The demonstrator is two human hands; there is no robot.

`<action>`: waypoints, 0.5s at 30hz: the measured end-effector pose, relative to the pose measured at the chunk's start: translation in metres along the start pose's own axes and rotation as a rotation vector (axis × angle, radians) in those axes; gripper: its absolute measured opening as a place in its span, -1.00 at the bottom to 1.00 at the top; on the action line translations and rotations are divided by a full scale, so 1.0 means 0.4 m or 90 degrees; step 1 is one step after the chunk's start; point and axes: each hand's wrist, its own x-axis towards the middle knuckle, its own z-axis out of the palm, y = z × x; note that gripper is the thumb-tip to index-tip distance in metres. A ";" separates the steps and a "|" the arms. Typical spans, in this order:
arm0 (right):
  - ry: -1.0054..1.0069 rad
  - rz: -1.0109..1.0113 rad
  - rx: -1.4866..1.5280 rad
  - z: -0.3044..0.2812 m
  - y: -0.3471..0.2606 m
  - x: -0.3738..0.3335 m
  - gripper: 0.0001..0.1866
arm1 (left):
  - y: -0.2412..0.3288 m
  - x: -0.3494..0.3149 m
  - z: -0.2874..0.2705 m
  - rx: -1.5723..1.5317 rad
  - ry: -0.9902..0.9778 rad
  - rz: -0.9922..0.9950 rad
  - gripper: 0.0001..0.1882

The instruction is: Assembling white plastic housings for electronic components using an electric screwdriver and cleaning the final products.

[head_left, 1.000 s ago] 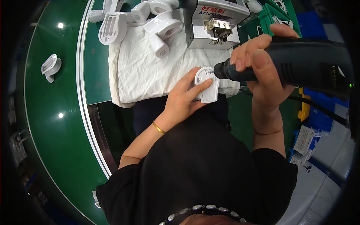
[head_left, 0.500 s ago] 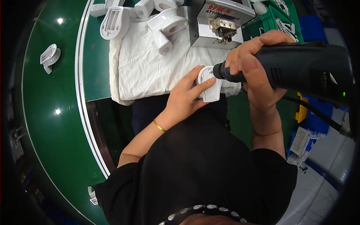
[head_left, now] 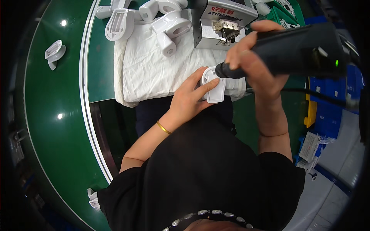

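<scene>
My left hand point(head_left: 187, 94) is closed round a white plastic housing point(head_left: 216, 91), its thumb lying across the flat face. The housing is above the near edge of a white cloth. In my right hand point(head_left: 256, 63) is a black electric screwdriver point(head_left: 296, 50), gripped near its front and held almost level, with a green light at its rear. Its black ribbed nose is at the upper right of the housing; whether the bit touches a screw is hidden. The right hand and screwdriver are blurred by motion.
More white housings point(head_left: 172, 29) lie on the white cloth point(head_left: 154, 73), left of a grey metal machine point(head_left: 221, 27). Green bins point(head_left: 283, 17) with small parts stand at the back right. Along the left runs a green surface point(head_left: 50, 115) bearing white housings point(head_left: 55, 54). A cable trails from the screwdriver.
The screwdriver has shifted left and its rear end has swung up and away from me. My left hand keeps its hold. White housings on the left green surface have moved slightly farther away.
</scene>
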 end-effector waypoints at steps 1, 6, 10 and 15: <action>0.000 -0.005 0.006 -0.018 0.008 0.001 -0.43 | -0.004 -0.006 -0.002 0.008 0.001 0.000 -0.25; 0.388 0.232 0.120 -0.256 0.048 -0.025 -0.65 | 0.004 0.000 0.001 0.039 0.002 0.041 -0.19; 0.393 0.432 -0.002 -0.349 0.226 -0.085 -0.63 | -0.003 0.012 0.003 0.045 -0.021 0.048 -0.20; 0.410 0.457 -0.124 -0.386 0.362 -0.121 -0.72 | 0.021 0.023 0.005 0.019 -0.027 -0.035 -0.21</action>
